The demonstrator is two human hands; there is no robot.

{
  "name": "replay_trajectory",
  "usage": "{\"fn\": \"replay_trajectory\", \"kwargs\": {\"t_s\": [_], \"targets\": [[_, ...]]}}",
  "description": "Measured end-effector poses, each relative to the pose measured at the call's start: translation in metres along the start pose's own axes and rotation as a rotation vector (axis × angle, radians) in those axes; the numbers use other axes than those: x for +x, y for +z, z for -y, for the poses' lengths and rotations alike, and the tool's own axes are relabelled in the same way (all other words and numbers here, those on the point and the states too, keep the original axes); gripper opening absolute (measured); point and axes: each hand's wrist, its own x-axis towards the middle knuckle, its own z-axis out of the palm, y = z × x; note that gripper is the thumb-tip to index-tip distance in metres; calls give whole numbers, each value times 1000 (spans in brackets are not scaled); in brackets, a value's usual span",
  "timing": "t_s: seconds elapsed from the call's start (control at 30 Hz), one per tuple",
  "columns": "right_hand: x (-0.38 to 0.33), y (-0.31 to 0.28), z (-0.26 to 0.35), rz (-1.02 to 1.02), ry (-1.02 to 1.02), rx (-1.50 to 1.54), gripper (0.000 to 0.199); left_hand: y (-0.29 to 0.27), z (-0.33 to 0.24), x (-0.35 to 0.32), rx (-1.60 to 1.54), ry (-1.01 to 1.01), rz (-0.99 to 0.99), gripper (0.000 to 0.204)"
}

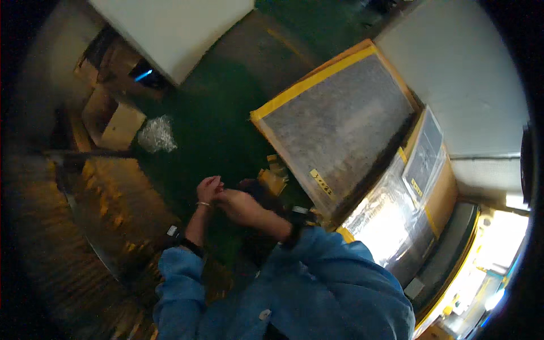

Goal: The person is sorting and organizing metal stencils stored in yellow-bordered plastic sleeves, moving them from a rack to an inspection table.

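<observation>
In front of my body, above the green floor [221, 130], my two hands are together. My left hand [208, 191] has its fingers curled in, with a thin light band at the wrist. Closed and pressed against it from the right is my right hand [242, 207]. Whatever lies between the fingers, if anything, is hidden or too small to make out. Dark straps with small pale tags circle both forearms near the blue sleeves. Beyond the right hand, yellowish scraps [274, 180] lie beside a large carton [345, 122] with a grey top and yellow-taped edges.
A package in shiny clear wrap [385, 218] and a flat framed panel [425, 153] stand at the right. Crumpled clear plastic [157, 135] lies on the floor near an open cardboard box [122, 126]. A brown striped surface [113, 204] spans the left. A white panel [175, 28] stands beyond.
</observation>
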Motion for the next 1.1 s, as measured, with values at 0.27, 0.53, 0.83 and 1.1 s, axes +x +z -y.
{"fn": "replay_trajectory", "kwargs": {"t_s": [0.27, 0.53, 0.83, 1.1], "targets": [[-151, -128, -41, -205, 672, 129, 27, 170, -109, 14, 785, 850, 67, 76], [-113, -197, -16, -272, 741, 70, 23, 196, -150, 52, 1071, 173, 25, 61], [10, -185, 14, -246, 592, 91, 21, 38, -149, 95, 1005, 210, 48, 44], [91, -98, 33, -191, 519, -29, 21, -150, -167, 149, 1492, 74, 253, 45]]}}
